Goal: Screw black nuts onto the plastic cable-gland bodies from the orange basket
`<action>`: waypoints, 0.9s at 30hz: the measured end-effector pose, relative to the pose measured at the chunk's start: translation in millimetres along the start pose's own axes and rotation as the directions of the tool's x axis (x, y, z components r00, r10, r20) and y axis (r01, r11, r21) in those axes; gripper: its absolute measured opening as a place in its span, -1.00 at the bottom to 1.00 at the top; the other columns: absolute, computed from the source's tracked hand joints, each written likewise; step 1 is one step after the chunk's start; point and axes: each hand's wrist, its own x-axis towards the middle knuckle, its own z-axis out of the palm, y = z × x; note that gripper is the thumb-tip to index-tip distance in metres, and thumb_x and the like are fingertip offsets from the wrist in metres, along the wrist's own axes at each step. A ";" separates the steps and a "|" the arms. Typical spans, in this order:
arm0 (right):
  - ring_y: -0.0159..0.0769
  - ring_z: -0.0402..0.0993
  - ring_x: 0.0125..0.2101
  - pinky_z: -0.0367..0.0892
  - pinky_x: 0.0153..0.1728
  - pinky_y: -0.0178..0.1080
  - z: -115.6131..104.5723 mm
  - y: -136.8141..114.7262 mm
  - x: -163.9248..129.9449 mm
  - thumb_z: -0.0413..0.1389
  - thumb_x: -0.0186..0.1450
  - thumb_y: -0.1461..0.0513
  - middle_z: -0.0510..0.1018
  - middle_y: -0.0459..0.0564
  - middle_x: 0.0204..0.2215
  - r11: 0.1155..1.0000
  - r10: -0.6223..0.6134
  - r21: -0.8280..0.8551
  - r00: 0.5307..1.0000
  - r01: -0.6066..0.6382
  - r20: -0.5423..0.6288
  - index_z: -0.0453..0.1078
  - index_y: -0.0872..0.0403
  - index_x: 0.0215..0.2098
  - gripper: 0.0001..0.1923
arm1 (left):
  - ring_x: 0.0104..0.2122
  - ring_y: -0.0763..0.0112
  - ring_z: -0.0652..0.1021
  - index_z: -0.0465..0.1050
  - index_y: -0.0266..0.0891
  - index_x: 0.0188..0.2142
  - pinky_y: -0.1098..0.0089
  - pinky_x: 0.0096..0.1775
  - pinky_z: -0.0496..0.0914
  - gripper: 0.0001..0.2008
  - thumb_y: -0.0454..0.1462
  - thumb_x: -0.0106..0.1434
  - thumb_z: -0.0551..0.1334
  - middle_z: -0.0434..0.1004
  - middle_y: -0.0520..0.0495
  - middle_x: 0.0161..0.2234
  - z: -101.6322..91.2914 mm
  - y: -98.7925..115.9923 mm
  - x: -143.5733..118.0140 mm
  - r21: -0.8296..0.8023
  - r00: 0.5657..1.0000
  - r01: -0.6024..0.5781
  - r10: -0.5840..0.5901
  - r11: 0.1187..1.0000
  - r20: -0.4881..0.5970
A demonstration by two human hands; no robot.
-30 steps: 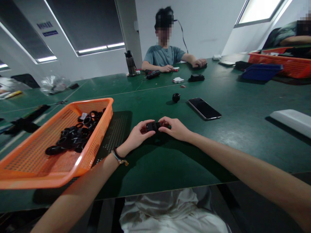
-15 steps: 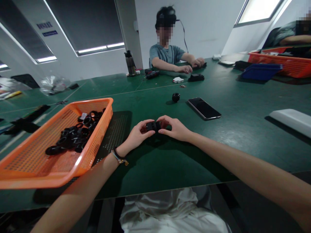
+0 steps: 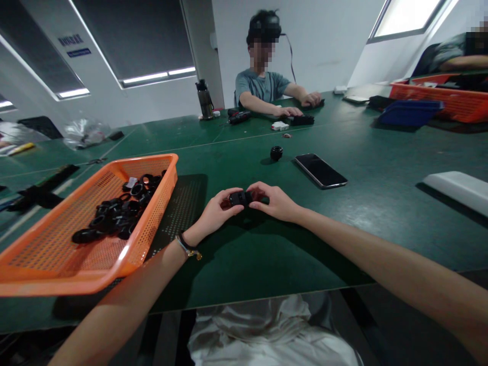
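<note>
Holding one small black part [image 3: 239,199] with both hands, near the front edge of the green table [image 3: 244,264], in the space between the two wrists. Gripping its left end with the left hand [image 3: 218,211], thumb and fingers clamped firmly around it, and pinching its right end with the thumb and fingertips of the right hand [image 3: 276,203]. Cannot tell from this view whether touching the table or raised slightly above it. Wearing a bracelet [image 3: 188,249] on the left wrist. Can see, to the left of the left hand, an orange basket [image 3: 38,264] with perforated walls, containing a heap of black parts [image 3: 118,208], several of them ring-shaped. Can see, beyond the right hand, a phone [image 3: 321,171] lying flat with dark screen upward, and just beside it a round black piece [image 3: 276,153]. Can also notice, farther to the right, a long white object [image 3: 463,190]. Can observe across the table a co-worker [image 3: 263,86] in a blue-grey shirt, with one hand at a black block [image 3: 304,120], close to a small white piece [image 3: 280,125].
</note>
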 end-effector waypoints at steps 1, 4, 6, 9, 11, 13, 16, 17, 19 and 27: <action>-0.30 0.44 -0.42 0.36 -0.35 -0.22 0.0 0.0 0.0 0.10 0.16 0.21 0.48 -0.05 -0.44 1.000 0.001 -0.002 1.000 -0.001 0.001 0.26 0.11 -0.20 -0.76 | -0.20 0.35 0.47 0.34 -0.26 -0.03 0.35 -0.18 0.40 -0.53 -0.26 0.02 0.27 0.41 -0.13 -0.10 -0.2 0.0 0.0 0.004 1.000 0.001 -0.001 1.000 0.001; -0.31 0.45 -0.42 0.35 -0.36 -0.23 0.4 -0.1 0.3 0.10 0.16 0.21 0.48 -0.05 -0.43 1.000 0.004 -0.011 1.000 -0.004 -0.004 0.26 0.10 -0.20 -0.76 | -0.20 0.35 0.48 0.34 -0.25 -0.03 0.34 -0.18 0.40 -0.53 -0.25 0.02 0.28 0.41 -0.12 -0.12 -0.6 -0.5 0.0 0.005 1.000 0.000 0.000 1.000 0.002; -0.31 0.45 -0.42 0.35 -0.36 -0.23 0.7 -0.5 0.6 0.10 0.16 0.22 0.49 -0.05 -0.43 1.000 0.007 -0.015 1.000 -0.007 -0.007 0.26 0.10 -0.20 -0.76 | -0.20 0.34 0.47 0.34 -0.25 -0.03 0.33 -0.17 0.40 -0.53 -0.25 0.02 0.28 0.42 -0.12 -0.13 -0.7 -1.0 0.1 0.005 1.000 -0.003 0.003 1.000 -0.002; -0.31 0.45 -0.41 0.35 -0.35 -0.23 0.5 -1.9 1.0 0.09 0.17 0.22 0.49 -0.05 -0.43 1.000 0.016 -0.021 1.000 -0.016 0.000 0.26 0.11 -0.21 -0.77 | -0.20 0.34 0.47 0.35 -0.25 -0.04 0.32 -0.16 0.39 -0.53 -0.24 0.02 0.28 0.43 -0.12 -0.15 -0.7 -1.7 0.2 0.013 1.000 -0.006 0.007 1.000 -0.007; -0.31 0.46 -0.41 0.35 -0.35 -0.23 -0.1 -2.9 1.0 0.09 0.17 0.23 0.50 -0.04 -0.42 0.999 0.026 -0.026 1.000 -0.026 0.005 0.26 0.11 -0.20 -0.77 | -0.20 0.34 0.47 0.35 -0.24 -0.03 0.31 -0.16 0.39 -0.53 -0.25 0.02 0.28 0.42 -0.12 -0.15 -0.6 -1.7 0.1 0.012 1.000 -0.005 0.005 1.000 -0.008; -0.30 0.46 -0.40 0.35 -0.35 -0.23 -0.8 -3.6 0.8 0.09 0.18 0.22 0.50 -0.03 -0.41 0.999 0.032 -0.032 0.999 -0.031 0.013 0.27 0.11 -0.20 -0.78 | -0.20 0.34 0.47 0.35 -0.24 -0.04 0.31 -0.16 0.39 -0.53 -0.25 0.01 0.28 0.42 -0.12 -0.14 -0.5 -1.5 -0.1 0.005 1.000 -0.001 0.001 1.000 -0.006; -0.30 0.46 -0.39 0.36 -0.34 -0.22 -1.6 -4.0 0.6 0.09 0.18 0.22 0.51 -0.03 -0.41 0.998 0.034 -0.047 0.999 -0.033 0.022 0.27 0.10 -0.20 -0.78 | -0.21 0.35 0.47 0.35 -0.24 -0.04 0.31 -0.17 0.39 -0.52 -0.24 0.01 0.28 0.42 -0.12 -0.14 -0.4 -0.9 -0.2 -0.008 1.000 0.003 -0.003 1.000 -0.007; -0.30 0.46 -0.40 0.35 -0.34 -0.23 -1.6 -4.1 0.7 0.09 0.18 0.23 0.51 -0.04 -0.41 0.998 0.035 -0.053 0.999 -0.034 0.021 0.28 0.09 -0.20 -0.78 | -0.21 0.35 0.47 0.35 -0.24 -0.04 0.32 -0.17 0.39 -0.52 -0.24 0.00 0.29 0.42 -0.12 -0.15 -0.4 -0.7 -0.2 -0.008 1.000 0.004 -0.004 1.000 -0.007; -0.30 0.46 -0.40 0.35 -0.35 -0.24 -1.5 -4.2 0.9 0.09 0.18 0.23 0.51 -0.04 -0.42 0.997 0.038 -0.065 0.999 -0.037 0.018 0.28 0.10 -0.20 -0.78 | -0.22 0.35 0.47 0.35 -0.24 -0.04 0.32 -0.17 0.39 -0.52 -0.24 0.00 0.29 0.42 -0.11 -0.16 -0.2 -0.5 0.0 -0.007 1.000 0.003 -0.003 1.000 -0.008; -0.33 0.43 -0.43 0.30 -0.38 -0.28 -0.7 -5.1 1.8 0.10 0.18 0.24 0.50 -0.04 -0.44 0.992 0.059 -0.111 0.998 -0.058 0.005 0.30 0.13 -0.21 -0.79 | -0.23 0.36 0.47 0.35 -0.26 -0.04 0.33 -0.18 0.39 -0.52 -0.25 0.00 0.28 0.42 -0.11 -0.16 1.2 -0.3 0.8 -0.009 1.000 0.009 -0.009 1.000 -0.007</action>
